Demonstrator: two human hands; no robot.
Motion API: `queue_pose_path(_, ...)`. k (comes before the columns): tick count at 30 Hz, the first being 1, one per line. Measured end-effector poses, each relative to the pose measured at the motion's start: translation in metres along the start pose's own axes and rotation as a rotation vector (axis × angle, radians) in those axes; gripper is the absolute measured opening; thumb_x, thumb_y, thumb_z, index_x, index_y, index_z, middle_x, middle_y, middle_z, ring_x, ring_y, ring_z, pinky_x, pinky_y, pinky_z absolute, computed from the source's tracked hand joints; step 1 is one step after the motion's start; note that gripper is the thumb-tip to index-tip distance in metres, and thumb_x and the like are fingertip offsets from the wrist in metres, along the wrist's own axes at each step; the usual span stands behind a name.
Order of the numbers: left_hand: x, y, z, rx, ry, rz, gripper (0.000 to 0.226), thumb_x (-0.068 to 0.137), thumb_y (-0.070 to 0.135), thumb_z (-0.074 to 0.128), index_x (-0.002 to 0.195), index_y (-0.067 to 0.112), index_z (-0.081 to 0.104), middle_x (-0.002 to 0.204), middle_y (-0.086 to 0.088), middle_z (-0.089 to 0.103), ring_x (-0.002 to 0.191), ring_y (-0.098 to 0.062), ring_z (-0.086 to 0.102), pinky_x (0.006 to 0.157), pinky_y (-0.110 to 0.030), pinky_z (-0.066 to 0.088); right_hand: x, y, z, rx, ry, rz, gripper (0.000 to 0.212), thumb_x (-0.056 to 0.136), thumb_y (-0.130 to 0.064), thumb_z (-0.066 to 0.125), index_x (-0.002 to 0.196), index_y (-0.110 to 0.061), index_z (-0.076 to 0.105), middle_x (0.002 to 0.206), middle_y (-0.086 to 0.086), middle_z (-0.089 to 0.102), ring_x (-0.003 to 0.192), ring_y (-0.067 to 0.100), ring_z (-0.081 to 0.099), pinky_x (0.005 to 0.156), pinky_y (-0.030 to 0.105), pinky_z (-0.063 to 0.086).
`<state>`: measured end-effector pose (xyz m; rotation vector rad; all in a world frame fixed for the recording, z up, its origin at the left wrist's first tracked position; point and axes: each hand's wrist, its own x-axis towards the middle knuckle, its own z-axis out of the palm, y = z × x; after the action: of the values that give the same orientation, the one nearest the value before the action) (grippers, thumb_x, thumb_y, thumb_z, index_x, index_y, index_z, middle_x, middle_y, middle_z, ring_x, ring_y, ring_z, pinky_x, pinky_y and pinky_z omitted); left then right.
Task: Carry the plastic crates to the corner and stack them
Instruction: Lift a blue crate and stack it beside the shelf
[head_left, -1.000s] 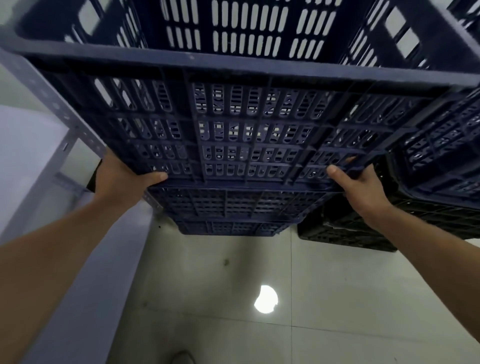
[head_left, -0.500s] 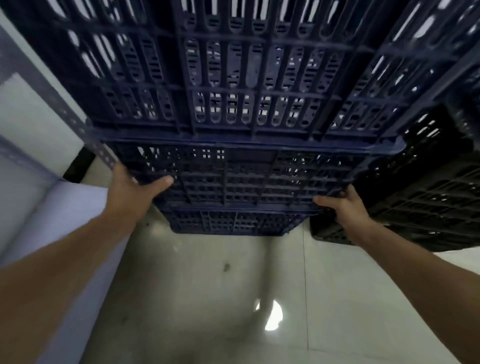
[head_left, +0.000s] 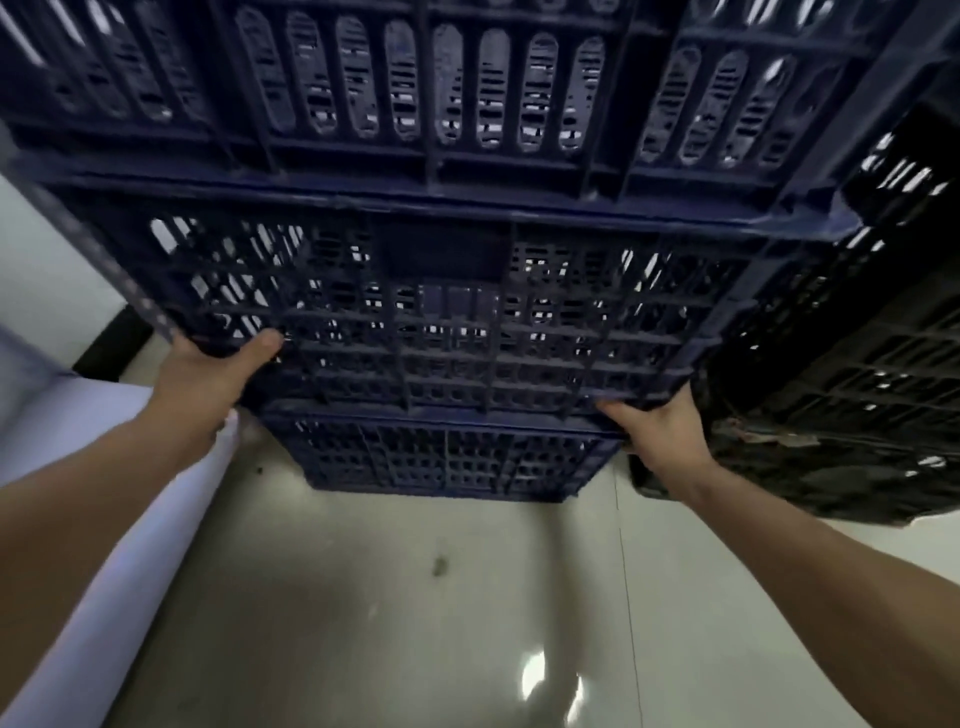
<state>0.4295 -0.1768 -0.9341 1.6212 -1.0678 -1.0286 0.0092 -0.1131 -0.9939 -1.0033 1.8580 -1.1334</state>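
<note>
Left grip (head_left: 205, 376), right grip (head_left: 662, 434) hold blue crate (head_left: 447, 353).

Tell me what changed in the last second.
The blue crate, gripped at its lower corners by the left hand and right hand, came down toward the lower blue crate, hiding more of it. Both hands sank with it. Nothing was let go or newly grasped. The black crates on the right and the lower blue crate stayed put.
</note>
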Motion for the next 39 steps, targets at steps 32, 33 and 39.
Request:
queue_pose_path(32,0.014,-0.017,-0.011,-0.060,-0.085,0.068,0.120,0.042,0.081,0.085,0.143,0.025,0.050,0.136,0.005,0.065,0.122,-0.018,0.063,0.107,-0.047,0.049,0.005,0.010,0.006,-0.007,0.067,-0.021,0.108,0.054,-0.075,0.076,0.149,-0.038,0.040,0.130,-0.008,0.067,0.117,0.025,0.066,0.102,0.055,0.055)
queue_pose_path(33,0.015,-0.018,-0.011,-0.058,-0.087,0.069,0.120,0.043,0.081,0.085,0.143,0.025,0.049,0.136,0.005,0.065,0.122,-0.017,0.063,0.107,-0.047,0.049,0.005,0.010,0.007,-0.021,0.071,-0.020,0.103,0.061,-0.070,0.077,0.150,-0.036,0.039,0.131,-0.006,0.067,0.118,0.026,0.066,0.103,0.055,0.054)
queue_pose_path(39,0.019,-0.023,-0.011,-0.008,-0.089,0.118,0.110,0.051,0.083,0.080,0.143,0.031,0.050,0.135,0.009,0.065,0.122,-0.016,0.063,0.107,-0.047,0.049,0.010,0.011,0.006,-0.057,0.099,-0.053,0.081,0.087,-0.038,0.081,0.154,-0.028,0.038,0.129,-0.008,0.062,0.116,0.018,0.058,0.110,0.043,0.047)
